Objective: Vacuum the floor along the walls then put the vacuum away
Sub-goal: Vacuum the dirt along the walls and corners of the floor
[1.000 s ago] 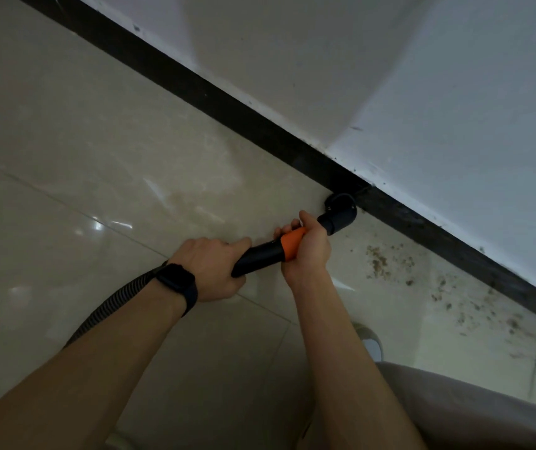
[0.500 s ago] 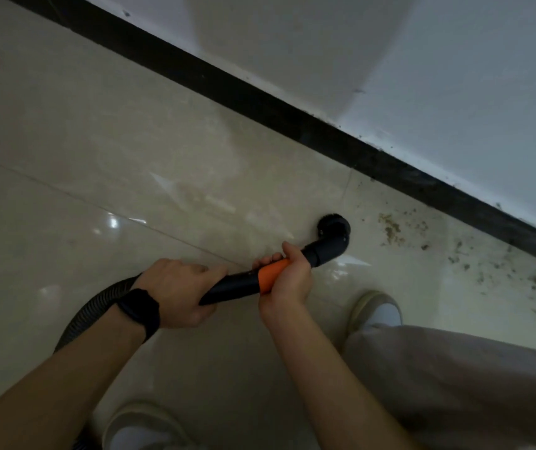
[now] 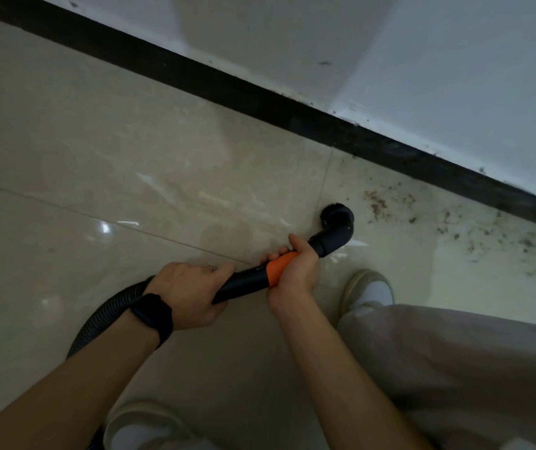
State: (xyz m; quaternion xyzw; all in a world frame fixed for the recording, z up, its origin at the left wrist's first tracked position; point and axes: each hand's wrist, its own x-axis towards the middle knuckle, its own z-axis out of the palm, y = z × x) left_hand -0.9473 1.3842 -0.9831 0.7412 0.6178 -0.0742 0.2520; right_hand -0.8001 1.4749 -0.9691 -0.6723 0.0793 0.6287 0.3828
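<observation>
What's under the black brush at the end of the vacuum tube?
Shiny beige floor tile lies around the brush. The spot right beneath it is covered, so any dirt there is hidden. The brown crumbs sit beside it.

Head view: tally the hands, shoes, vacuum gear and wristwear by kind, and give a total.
Bare hands: 2, left hand and right hand
Shoes: 2, pale rubber-soled shoes
Vacuum gear: 1, black ribbed vacuum hose with orange collar
Wristwear: 1, black wristband
Total: 6
</observation>
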